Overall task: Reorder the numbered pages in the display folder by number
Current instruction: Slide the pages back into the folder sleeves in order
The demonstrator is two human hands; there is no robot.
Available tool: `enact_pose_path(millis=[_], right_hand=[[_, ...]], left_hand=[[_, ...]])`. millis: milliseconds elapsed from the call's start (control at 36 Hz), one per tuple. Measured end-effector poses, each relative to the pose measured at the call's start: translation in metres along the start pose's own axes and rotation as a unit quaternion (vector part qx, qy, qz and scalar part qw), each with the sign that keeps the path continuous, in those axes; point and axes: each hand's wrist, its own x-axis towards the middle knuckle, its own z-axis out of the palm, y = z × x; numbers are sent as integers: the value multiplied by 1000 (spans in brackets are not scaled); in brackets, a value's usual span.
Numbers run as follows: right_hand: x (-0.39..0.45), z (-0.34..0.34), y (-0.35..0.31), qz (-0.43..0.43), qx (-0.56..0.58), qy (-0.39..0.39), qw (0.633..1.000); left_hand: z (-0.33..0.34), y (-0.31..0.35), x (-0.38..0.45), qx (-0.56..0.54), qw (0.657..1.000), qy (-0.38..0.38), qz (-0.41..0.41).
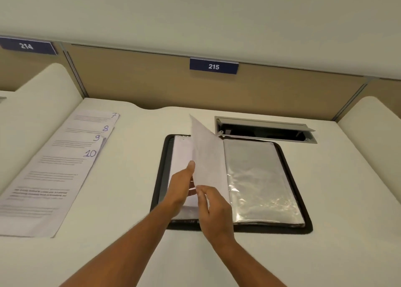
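Now, the display folder [290, 187] lies open flat on the white table [121, 254], black cover down, and that makes sense: flat, both hands are free to work the sleeves. One page [208, 156] stands lifted near the spine, tilted up off the left-hand stack, and both hands are on it. The left hand [181, 191] reaches in from the left with its thumb up against the near face of the sheet and its fingers tucked behind, so its grip reads as a hold on the page, steadying it upright. The right hand [213, 208] pinches the lower edge of that same page, a narrow grip of fingertips, likely either sliding the paper out of its plastic sleeve or feeding it in; which of the two can't be told from here. The right half of the folder shows shiny empty-looking sleeves [260, 178], crinkled and catching the light. Well apart on the left of the table, loose sheets [65, 163] are fanned so that their handwritten corner numbers 7, 8, 9 and 10 all show at once, a sensible staging pile. Behind, a cable hatch [264, 128] sits open under the 215 sign [213, 66].
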Motion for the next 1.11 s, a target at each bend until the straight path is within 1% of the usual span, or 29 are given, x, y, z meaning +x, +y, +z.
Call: enact_pose_path(millis=[56, 111, 167, 250, 306, 361, 417, 528, 611, 667, 722, 806, 889, 1028, 1111], right_hand=[[-3, 11, 0, -5, -13, -46, 999], [-5, 19, -1, -8, -26, -94, 995], [-7, 25, 0, -22, -49, -126, 991], [-9, 31, 3, -33, -78, -150, 985], [-8, 35, 8, -16, -86, -148, 985], [-6, 40, 12, 6, -105, -151, 983], [-4, 44, 15, 15, -132, -178, 975], [-5, 53, 19, 12, -167, -217, 962], [-3, 63, 22, -14, -194, -223, 955], [2, 70, 22, -48, -214, -210, 953], [12, 77, 20, -57, -234, -201, 949], [31, 91, 15, -54, -246, -204, 946], [54, 108, 3, -48, -245, -249, 936], [101, 148, -25, -14, -199, -271, 942], [132, 174, -44, -3, -184, -290, 939]], left_hand=[[-13, -5, 2, 31, 999, 23, -5], [-24, -13, 5, 98, 994, 55, -2], [-36, -23, 10, 158, 984, 85, -5], [-54, -32, 14, 219, 969, 112, -4], [-62, -36, 16, 261, 957, 123, -2], [-68, -39, 17, 289, 948, 135, -17], [-75, -43, 18, 313, 939, 141, -30], [-86, -47, 19, 362, 921, 141, -25], [-95, -49, 21, 377, 915, 140, -23], [-102, -49, 24, 377, 916, 137, -27], [-112, -47, 28, 373, 917, 141, -24], [-130, -40, 38, 367, 918, 151, -10], [-154, -29, 50, 373, 912, 170, 4], [-210, -4, 79, 371, 903, 215, 17], [-248, 14, 101, 381, 891, 244, 31]])
